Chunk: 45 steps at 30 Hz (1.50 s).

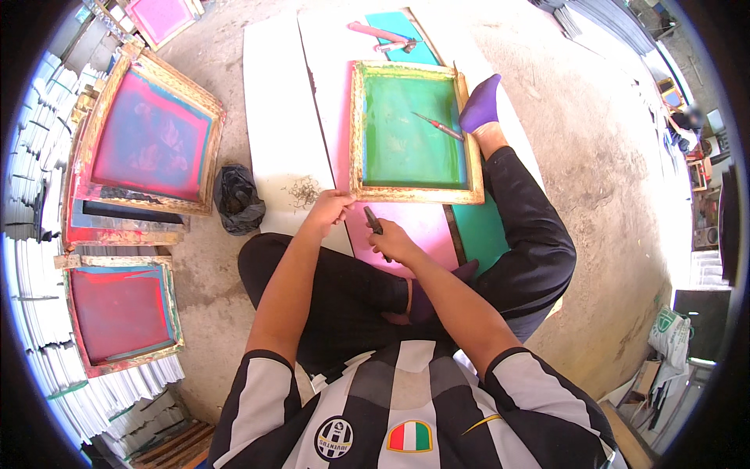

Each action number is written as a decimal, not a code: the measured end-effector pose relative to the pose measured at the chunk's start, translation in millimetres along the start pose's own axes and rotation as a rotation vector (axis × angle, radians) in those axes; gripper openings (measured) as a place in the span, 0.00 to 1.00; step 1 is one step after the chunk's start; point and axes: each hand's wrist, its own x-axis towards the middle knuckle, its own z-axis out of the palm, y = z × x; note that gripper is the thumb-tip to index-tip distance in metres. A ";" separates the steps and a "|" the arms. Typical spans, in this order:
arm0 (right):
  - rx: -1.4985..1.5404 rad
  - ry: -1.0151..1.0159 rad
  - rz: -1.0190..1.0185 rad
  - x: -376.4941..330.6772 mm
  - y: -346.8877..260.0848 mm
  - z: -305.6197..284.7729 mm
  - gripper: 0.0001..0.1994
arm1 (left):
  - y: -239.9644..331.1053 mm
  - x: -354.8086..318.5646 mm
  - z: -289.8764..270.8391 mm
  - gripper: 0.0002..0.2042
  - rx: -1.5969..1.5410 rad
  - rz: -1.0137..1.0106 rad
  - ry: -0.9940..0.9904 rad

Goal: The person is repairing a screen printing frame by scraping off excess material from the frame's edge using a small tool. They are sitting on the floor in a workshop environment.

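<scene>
A wooden screen-printing frame (418,194) with green mesh lies flat before me. My left hand (332,209) is at its near left corner, fingers closed on the wood. In my right hand (391,241) is a dark pair of pliers (373,221), its tip pointing up just short of the frame's near edge. A screwdriver with a red handle (448,130) lies across the mesh, towards the right side. Left of the frame, on the white board, sits a small heap of thin, bent bits that look like pulled staples (303,191).
Pink, white and teal boards (281,94) lie under the frame. Beyond it are a pink-handled tool (377,31) and small items. A black plastic bag (238,199) and more screen frames (211,168) stand left, by paper stacks (35,168). My purple-socked foot (480,105) touches the frame's right side.
</scene>
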 end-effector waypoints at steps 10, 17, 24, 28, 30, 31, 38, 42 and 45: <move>-0.099 0.228 0.219 22.7 27.7 -47.4 0.14 | 37.6 -21.2 -30.6 0.18 0.642 -0.045 0.751; -0.119 0.190 0.297 30.4 19.9 -55.0 0.12 | 25.3 -6.5 -25.4 0.19 0.580 0.089 0.563; -0.131 0.155 0.381 27.0 -3.7 -55.8 0.13 | 0.3 5.5 14.1 0.15 0.721 0.340 0.359; -0.159 0.142 0.402 25.0 -10.4 -55.5 0.15 | 10.8 3.0 18.5 0.16 0.739 0.284 0.329; -0.219 0.174 0.406 18.9 -23.2 -51.4 0.16 | 13.8 0.8 18.0 0.16 0.739 0.258 0.316; -0.233 0.184 0.425 19.8 -25.1 -50.5 0.16 | 13.2 0.4 18.3 0.16 0.745 0.263 0.319; -0.315 0.274 0.437 25.4 -4.5 -43.1 0.18 | 13.2 4.1 19.0 0.17 0.797 0.237 0.285; -0.373 0.284 0.385 23.3 -2.9 -42.4 0.18 | 12.2 4.2 18.3 0.18 0.762 0.229 0.277; -0.245 0.339 0.269 30.1 18.8 -36.2 0.13 | 18.0 2.7 18.0 0.18 0.750 0.183 0.248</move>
